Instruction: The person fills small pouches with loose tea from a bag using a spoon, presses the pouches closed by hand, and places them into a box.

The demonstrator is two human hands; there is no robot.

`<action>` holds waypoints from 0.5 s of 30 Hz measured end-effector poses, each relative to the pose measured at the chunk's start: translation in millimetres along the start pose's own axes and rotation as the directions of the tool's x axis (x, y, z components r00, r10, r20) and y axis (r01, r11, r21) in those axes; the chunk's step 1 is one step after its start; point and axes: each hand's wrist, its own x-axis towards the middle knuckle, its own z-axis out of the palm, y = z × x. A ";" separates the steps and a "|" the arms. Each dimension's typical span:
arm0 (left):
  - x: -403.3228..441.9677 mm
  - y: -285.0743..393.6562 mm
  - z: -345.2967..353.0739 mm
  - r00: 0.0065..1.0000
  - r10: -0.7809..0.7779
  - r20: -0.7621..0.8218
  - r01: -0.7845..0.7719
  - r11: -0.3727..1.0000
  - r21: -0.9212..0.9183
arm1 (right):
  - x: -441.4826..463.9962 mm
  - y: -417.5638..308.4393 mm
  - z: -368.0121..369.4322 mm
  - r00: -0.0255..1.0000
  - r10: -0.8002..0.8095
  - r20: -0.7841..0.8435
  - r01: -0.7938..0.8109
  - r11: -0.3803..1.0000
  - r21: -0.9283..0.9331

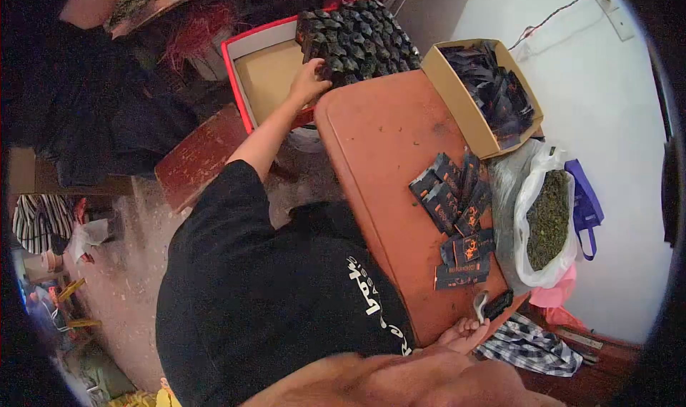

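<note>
My left hand [309, 83] reaches over a red-rimmed box [248, 96]. Its fingers are closed on a small black packet [324, 72] at the edge of the packed rows of dark packets [361, 39]. Close to the table's near right corner, my right hand [464, 331] has its fingers curled round the end of a small pale spoon-like thing [481, 305]. Beside that lies a black object [498, 304] whose kind I cannot make out. Several flat black sachets with orange print [457, 201] lie spread on the reddish-brown table [379, 150].
A cardboard box [457, 100] full of black sachets stands at the table's far left corner. Along the wall side sits an open white plastic bag [525, 242] of dried green leaves [549, 221]. Checked cloth [532, 346] hangs by the table; a reddish bench [204, 157] stands below the red-rimmed box.
</note>
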 end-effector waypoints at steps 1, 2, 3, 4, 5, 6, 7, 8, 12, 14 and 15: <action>-1.5 5.0 -2.2 0.999 -0.032 0.003 0.032 0.999 0.022 | 0.6 1.3 -0.5 1.000 -0.001 -0.004 0.001 1.000 -0.007; -3.5 7.7 -3.1 0.998 -0.065 0.006 0.065 0.997 0.044 | 0.9 2.6 -2.0 1.000 -0.003 -0.008 0.003 1.000 -0.016; -6.0 10.7 -3.5 0.997 -0.071 0.002 0.071 0.996 0.046 | 1.1 2.6 -3.5 1.000 -0.005 -0.011 0.005 1.000 -0.025; -6.3 14.2 -4.7 0.997 -0.074 -0.006 0.074 0.996 0.047 | 1.4 3.4 -3.8 1.000 -0.008 -0.003 0.008 1.000 -0.017; -7.2 16.7 -5.5 0.997 -0.078 -0.014 0.078 0.996 0.049 | 0.8 3.1 -3.7 1.000 -0.011 0.007 0.011 1.000 -0.010; -8.4 21.1 -6.2 0.997 -0.082 -0.013 0.083 0.995 0.051 | 0.5 3.0 -3.7 1.000 -0.013 0.017 0.013 1.000 -0.003; -10.7 25.5 -6.4 0.996 -0.087 -0.013 0.087 0.995 0.055 | 0.5 2.4 -4.6 1.000 -0.002 0.020 0.002 1.000 0.015; -11.9 29.9 -8.7 0.996 -0.089 -0.015 0.089 0.994 0.059 | 1.2 2.6 -5.0 1.000 0.008 0.023 -0.009 0.999 0.035; -13.4 33.9 -11.6 0.996 -0.071 -0.051 0.071 0.998 0.001 | 2.7 3.8 -4.3 1.000 0.000 0.011 0.000 0.998 0.070; -9.4 -1.3 -4.1 0.996 0.008 -0.088 -0.015 0.996 -0.089 | -1.5 -3.4 4.0 0.997 0.012 0.072 -0.016 0.998 0.062; -18.8 5.1 -8.5 0.997 -0.003 -0.074 -0.025 0.927 -0.374 | 2.5 -0.9 -0.1 0.999 0.032 0.001 -0.032 0.998 0.062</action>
